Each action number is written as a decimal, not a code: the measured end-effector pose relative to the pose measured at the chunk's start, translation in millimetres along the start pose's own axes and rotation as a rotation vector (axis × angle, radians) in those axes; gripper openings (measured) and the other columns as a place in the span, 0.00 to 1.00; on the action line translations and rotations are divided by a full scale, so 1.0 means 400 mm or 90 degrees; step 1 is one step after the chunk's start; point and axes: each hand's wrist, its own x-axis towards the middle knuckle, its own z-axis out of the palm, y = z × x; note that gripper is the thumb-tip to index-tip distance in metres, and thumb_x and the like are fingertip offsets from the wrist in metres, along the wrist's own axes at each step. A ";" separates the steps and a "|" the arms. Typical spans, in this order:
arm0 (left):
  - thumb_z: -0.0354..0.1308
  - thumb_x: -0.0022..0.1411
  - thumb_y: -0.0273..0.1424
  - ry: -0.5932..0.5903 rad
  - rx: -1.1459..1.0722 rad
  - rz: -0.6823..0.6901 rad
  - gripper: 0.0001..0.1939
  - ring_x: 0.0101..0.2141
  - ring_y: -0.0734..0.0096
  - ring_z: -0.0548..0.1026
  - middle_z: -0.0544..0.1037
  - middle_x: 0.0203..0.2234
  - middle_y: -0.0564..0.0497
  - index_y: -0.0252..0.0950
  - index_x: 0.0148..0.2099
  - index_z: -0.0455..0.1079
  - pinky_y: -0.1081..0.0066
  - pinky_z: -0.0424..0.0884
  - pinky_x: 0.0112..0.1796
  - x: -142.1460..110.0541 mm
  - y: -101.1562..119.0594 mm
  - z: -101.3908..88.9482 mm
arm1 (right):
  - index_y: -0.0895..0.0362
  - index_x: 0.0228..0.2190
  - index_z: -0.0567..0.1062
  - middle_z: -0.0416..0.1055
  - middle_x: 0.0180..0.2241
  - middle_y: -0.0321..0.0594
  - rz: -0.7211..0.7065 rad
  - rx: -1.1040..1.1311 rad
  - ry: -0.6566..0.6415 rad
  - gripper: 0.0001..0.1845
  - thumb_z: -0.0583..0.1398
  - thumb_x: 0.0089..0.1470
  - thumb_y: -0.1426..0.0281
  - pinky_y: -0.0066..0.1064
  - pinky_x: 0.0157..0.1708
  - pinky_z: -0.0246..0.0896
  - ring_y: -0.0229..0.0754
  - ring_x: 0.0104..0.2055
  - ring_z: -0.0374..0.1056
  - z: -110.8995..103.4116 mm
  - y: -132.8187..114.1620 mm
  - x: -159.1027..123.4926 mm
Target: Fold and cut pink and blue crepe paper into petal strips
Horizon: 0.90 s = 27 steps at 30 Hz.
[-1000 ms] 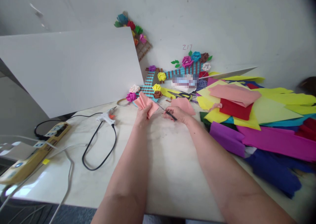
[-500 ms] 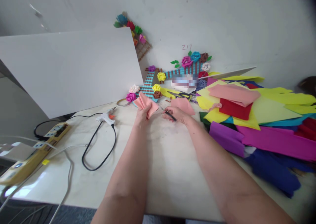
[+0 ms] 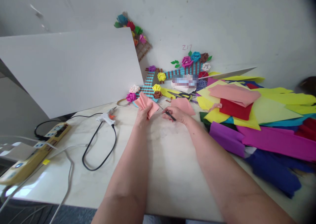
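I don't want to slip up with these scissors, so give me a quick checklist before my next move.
1. Pink piece held in left hand: ok.
2. Scissors held in right hand: ok.
3. Scissors clear of the pink piece: cannot tell.
4. Glue gun apart from both hands: ok, lying to the left.
5. Glue gun cool: cannot tell.
6. Coloured sheets stacked neatly: not ok, loosely overlapping on the right.

Left side's got a long yellow power strip (image 3: 34,156) and 1 white glue gun (image 3: 106,118), its black cord (image 3: 115,141) looping over the pale tabletop (image 3: 96,187). Big white board (image 3: 74,72) behind, beige ring (image 3: 118,103) near its lower edge. Turquoise-and-brown latticework (image 3: 148,84) with 2 yellow flowers (image 3: 161,76) further right, then a messy pile of bright sheets (image 3: 278,107).
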 end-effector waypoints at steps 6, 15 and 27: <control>0.66 0.44 0.26 0.021 -0.001 0.000 0.14 0.30 0.67 0.77 0.78 0.29 0.47 0.30 0.36 0.71 0.72 0.73 0.34 0.003 -0.002 0.001 | 0.60 0.29 0.72 0.62 0.18 0.30 -0.016 -0.049 0.036 0.19 0.62 0.38 0.58 0.25 0.21 0.50 0.31 0.20 0.55 0.000 0.009 0.006; 0.67 0.44 0.27 0.027 0.005 -0.003 0.15 0.30 0.66 0.77 0.78 0.28 0.47 0.30 0.36 0.71 0.72 0.74 0.32 -0.002 0.002 0.005 | 0.60 0.28 0.73 0.62 0.18 0.30 -0.023 -0.084 0.062 0.20 0.62 0.37 0.56 0.25 0.20 0.48 0.31 0.19 0.54 -0.002 0.018 0.008; 0.66 0.45 0.27 0.025 0.004 -0.003 0.14 0.29 0.68 0.77 0.78 0.27 0.48 0.31 0.36 0.71 0.74 0.74 0.32 -0.002 0.003 0.008 | 0.60 0.30 0.73 0.60 0.15 0.29 -0.001 -0.003 0.031 0.18 0.61 0.41 0.58 0.24 0.16 0.48 0.30 0.16 0.53 0.003 0.018 0.008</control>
